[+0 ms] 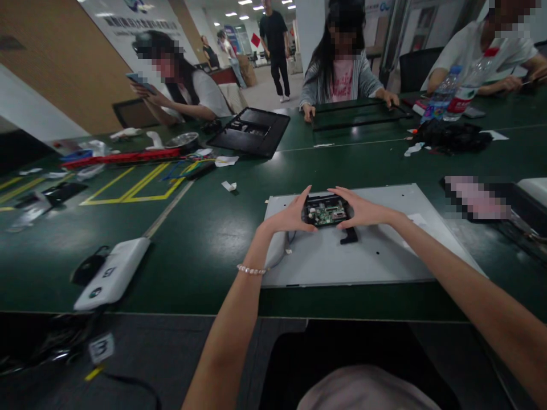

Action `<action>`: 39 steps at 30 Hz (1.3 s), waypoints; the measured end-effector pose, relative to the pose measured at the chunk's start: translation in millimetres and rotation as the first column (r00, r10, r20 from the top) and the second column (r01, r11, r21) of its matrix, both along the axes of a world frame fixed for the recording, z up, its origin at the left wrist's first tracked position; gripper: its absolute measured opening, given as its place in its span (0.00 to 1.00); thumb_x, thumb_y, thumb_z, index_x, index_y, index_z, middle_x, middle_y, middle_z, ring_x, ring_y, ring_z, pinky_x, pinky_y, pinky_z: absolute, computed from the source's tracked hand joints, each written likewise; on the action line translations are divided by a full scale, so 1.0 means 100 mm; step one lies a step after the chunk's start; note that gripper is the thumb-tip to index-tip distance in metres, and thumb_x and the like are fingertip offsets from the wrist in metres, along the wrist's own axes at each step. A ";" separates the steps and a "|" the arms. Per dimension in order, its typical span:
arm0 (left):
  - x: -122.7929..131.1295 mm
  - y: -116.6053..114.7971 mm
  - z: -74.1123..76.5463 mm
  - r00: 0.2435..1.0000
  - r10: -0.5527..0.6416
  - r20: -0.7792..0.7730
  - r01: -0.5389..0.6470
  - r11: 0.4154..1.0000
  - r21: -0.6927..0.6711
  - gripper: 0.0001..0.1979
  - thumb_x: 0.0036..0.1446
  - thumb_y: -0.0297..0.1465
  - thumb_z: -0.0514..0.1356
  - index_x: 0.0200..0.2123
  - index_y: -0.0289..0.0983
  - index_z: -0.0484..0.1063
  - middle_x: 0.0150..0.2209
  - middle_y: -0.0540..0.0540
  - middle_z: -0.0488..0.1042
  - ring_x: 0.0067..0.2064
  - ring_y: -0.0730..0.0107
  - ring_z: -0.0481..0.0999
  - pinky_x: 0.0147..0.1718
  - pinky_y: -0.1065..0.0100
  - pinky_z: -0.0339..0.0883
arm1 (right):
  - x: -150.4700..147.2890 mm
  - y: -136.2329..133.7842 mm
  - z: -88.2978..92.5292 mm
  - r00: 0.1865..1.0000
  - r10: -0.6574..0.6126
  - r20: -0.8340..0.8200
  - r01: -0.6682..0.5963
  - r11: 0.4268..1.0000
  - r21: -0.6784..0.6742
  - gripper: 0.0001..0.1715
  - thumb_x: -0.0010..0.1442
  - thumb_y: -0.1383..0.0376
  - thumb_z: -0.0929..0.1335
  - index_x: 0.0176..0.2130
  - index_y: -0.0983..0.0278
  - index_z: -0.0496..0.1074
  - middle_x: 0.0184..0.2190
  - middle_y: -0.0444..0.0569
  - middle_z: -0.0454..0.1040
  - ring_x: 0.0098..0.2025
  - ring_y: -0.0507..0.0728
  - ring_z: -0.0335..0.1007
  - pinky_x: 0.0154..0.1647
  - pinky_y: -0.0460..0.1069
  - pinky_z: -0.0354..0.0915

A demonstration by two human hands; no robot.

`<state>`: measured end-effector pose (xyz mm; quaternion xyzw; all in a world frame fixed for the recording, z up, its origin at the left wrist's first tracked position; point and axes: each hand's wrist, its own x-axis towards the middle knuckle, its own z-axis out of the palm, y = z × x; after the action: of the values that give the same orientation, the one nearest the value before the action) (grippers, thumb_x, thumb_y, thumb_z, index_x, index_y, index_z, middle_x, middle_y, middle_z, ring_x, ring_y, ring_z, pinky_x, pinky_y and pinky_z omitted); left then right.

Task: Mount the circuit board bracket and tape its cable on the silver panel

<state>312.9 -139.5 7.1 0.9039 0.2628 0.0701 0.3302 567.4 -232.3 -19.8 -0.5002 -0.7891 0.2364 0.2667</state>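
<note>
I'm looking down on a green table, where a pale flat panel is lying just ahead of the body. My left hand and right hand are reaching over it, standing apart, thumbs nearest the body. Between them the circuit-board unit is sitting, its long axis running left to right, its short ends facing my palms. Neither hand is clearly nearer; both are curving around those ends, but I cannot tell whether they're gripping.
</note>
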 end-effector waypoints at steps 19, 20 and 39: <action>0.26 -0.37 0.09 0.996 -0.095 -0.003 0.095 0.995 0.043 0.61 0.41 0.43 0.68 0.70 0.40 0.32 0.67 0.34 0.47 0.66 0.40 0.50 0.63 0.44 0.48 | 0.26 -0.57 0.06 0.994 -0.107 0.035 0.105 0.994 0.042 0.50 0.53 0.49 0.70 0.68 0.50 0.47 0.67 0.50 0.53 0.66 0.68 0.50 0.65 0.66 0.51; 0.26 -0.37 0.09 0.995 -0.103 -0.004 0.103 0.994 0.033 0.61 0.41 0.43 0.68 0.70 0.40 0.33 0.67 0.34 0.46 0.66 0.41 0.50 0.63 0.45 0.47 | 0.27 -0.58 0.04 0.993 -0.115 0.032 0.113 0.993 0.036 0.50 0.54 0.49 0.70 0.68 0.50 0.47 0.67 0.49 0.52 0.67 0.68 0.50 0.65 0.66 0.52; 0.22 -0.32 0.09 0.986 -0.161 0.037 0.163 0.986 -0.031 0.58 0.42 0.42 0.68 0.70 0.41 0.39 0.68 0.36 0.46 0.67 0.41 0.47 0.64 0.45 0.44 | 0.38 -0.66 -0.03 0.984 -0.123 0.129 0.120 0.992 0.026 0.51 0.56 0.46 0.68 0.69 0.50 0.42 0.70 0.48 0.45 0.71 0.68 0.37 0.67 0.68 0.44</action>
<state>335.0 -171.8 16.5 0.9153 0.1839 0.0541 0.3543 605.0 -298.6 -22.6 -0.5594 -0.7750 0.1792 0.2330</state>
